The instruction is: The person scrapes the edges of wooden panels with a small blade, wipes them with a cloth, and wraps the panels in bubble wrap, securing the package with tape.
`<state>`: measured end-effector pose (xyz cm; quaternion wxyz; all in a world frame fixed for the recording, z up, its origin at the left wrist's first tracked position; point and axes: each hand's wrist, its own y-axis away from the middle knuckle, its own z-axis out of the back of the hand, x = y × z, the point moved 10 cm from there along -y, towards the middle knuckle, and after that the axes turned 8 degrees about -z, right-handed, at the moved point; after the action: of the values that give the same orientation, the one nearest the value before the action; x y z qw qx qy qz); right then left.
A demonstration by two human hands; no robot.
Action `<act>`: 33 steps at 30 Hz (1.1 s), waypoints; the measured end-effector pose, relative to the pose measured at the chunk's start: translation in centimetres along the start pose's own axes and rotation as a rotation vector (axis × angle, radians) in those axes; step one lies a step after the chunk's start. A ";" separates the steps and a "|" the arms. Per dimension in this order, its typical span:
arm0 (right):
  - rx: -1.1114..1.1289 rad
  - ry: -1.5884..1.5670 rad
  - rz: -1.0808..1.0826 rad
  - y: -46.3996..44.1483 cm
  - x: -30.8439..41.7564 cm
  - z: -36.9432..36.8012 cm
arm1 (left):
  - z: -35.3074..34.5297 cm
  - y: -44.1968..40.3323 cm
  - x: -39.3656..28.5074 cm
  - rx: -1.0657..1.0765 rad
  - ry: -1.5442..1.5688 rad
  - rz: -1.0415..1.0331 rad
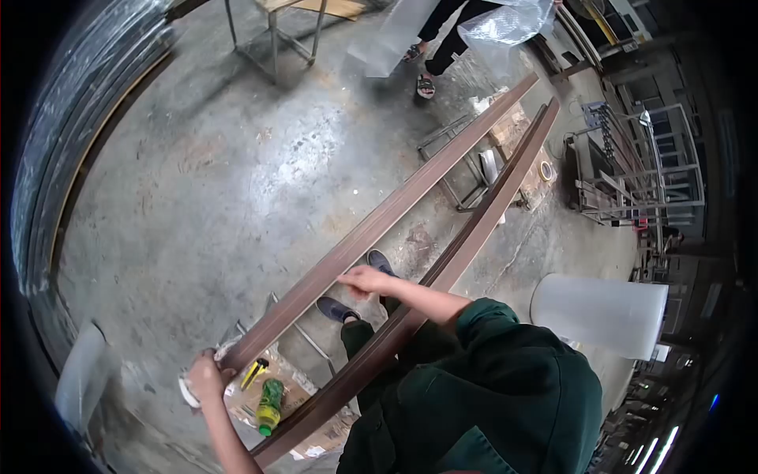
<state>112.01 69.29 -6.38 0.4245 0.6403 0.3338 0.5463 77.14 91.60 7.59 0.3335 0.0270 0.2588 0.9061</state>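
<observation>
Two long, slender brown beams lie roughly side by side across a pair of low benches on a worn workshop floor [197,213]. The first beam [383,215], on the wearer's left, shows a reddish-brown face with fine ridges running its full length; the second beam [462,257], close to the wearer's body, is cut by a deep, dark channel beside a smoother, lighter face. Both have a dull, wood-like finish, though whether they are wood or coated metal cannot be told.

The left hand [207,378], its forearm reaching up from the bottom of the frame, clasps the near end of the first beam, with a round white item partly hidden beneath it. The right hand [365,280] stretches across the second beam from a dark green sleeve [493,316], fingers loosely bent at the first beam's inner edge; contact, or anything held, cannot be made out.

Under the beams' near ends, the near bench [296,387] wears a scuffed cardboard top and bears a green-capped plastic bottle [269,403] and a yellow-and-black tool [254,373]. A tape roll [546,171] lies on the far bench [509,130]. A thick cylinder of translucent wrap [596,316] rests at right, while another person [446,39] stands beyond behind crinkled clear plastic sheeting [509,31].
</observation>
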 end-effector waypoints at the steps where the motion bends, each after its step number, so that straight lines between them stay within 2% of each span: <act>1: -0.067 -0.140 -0.063 -0.7 -2.5 5.2 | -1.1 -3.2 -3.4 0.135 -0.035 -0.035; 3: -0.412 -0.447 -0.065 -0.1 -4.8 15.9 | -4.0 -8.2 -10.7 0.291 -0.095 -0.220; 5: -0.540 -0.679 -0.042 -1.9 -7.3 23.9 | -6.8 -11.2 -16.7 0.447 -0.124 -0.244; 8: -0.516 -1.104 -0.006 -3.4 -6.9 29.3 | -9.6 -13.9 -21.1 0.441 -0.216 -0.153; 11: -0.192 -1.400 0.300 -6.4 -2.8 31.8 | -11.5 -14.8 -20.0 0.398 -0.215 -0.064; 12: -0.196 -1.513 0.286 -8.1 -2.8 32.3 | -11.6 -14.6 -19.5 0.398 -0.214 -0.047; 16: -0.172 -1.455 0.241 -6.8 -1.3 31.8 | -7.1 -13.6 -19.7 0.344 -0.298 -0.014; 21: -0.044 -1.499 0.319 -1.3 2.6 31.5 | 4.0 -8.6 -20.4 0.228 -0.334 0.093; 27: 0.080 -1.519 0.427 6.3 4.5 30.6 | 11.7 1.2 -21.8 -0.063 -0.273 0.003; 28: 0.088 -1.517 0.439 7.7 4.5 30.4 | 13.4 2.8 -23.2 -0.123 -0.264 -0.013; 30: 0.097 -1.508 0.455 10.6 3.9 30.0 | 16.7 6.3 -28.1 -0.087 -0.267 0.006; 31: 0.101 -1.502 0.462 11.5 3.4 29.8 | 17.4 7.4 -29.4 -0.068 -0.266 0.016; 33: 0.083 -1.488 0.473 12.8 1.9 29.6 | 13.4 8.8 -26.5 -0.168 -0.294 -0.024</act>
<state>140.98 60.34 4.75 0.3847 0.9076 -0.1639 0.0366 95.46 75.59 26.71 0.3796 0.1282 0.1309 0.9068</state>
